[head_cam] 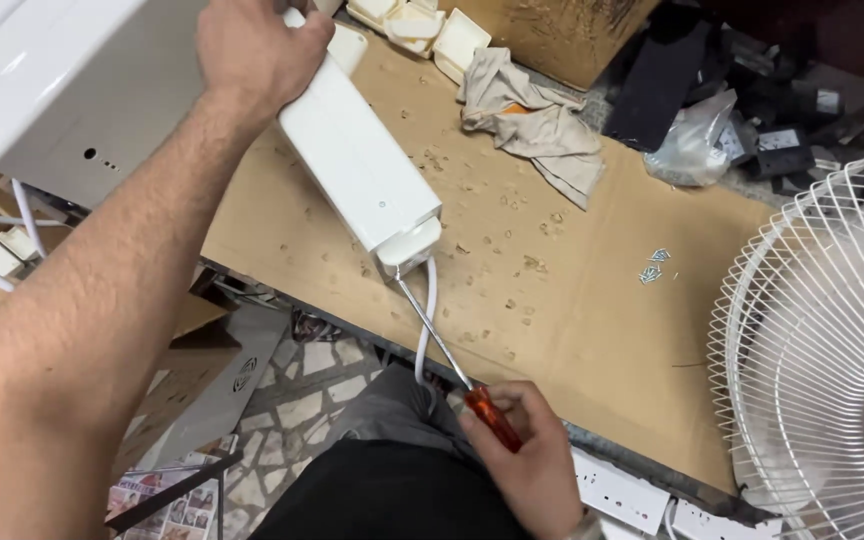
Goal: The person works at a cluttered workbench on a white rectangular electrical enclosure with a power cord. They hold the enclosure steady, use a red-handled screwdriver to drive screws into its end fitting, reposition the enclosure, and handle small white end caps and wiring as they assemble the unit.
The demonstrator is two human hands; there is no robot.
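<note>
My left hand (257, 55) grips the far end of a long white rectangular box (357, 165) that lies slanted on a cardboard-covered bench (572, 330). Its near end has a white cap (410, 245), and a white cable (426, 320) hangs out of it over the bench edge. My right hand (522, 450) holds a screwdriver with a red-orange handle (492, 418). The metal shaft (430, 330) runs up and left, its tip at the cap.
A white wire fan guard (822, 350) fills the right side. A beige rag (537, 120) and several white plastic caps (417, 25) lie at the back. Small screws (654, 266) lie on the cardboard. A large white panel (42, 90) is at upper left; white socket plates (617, 492) sit below the bench edge.
</note>
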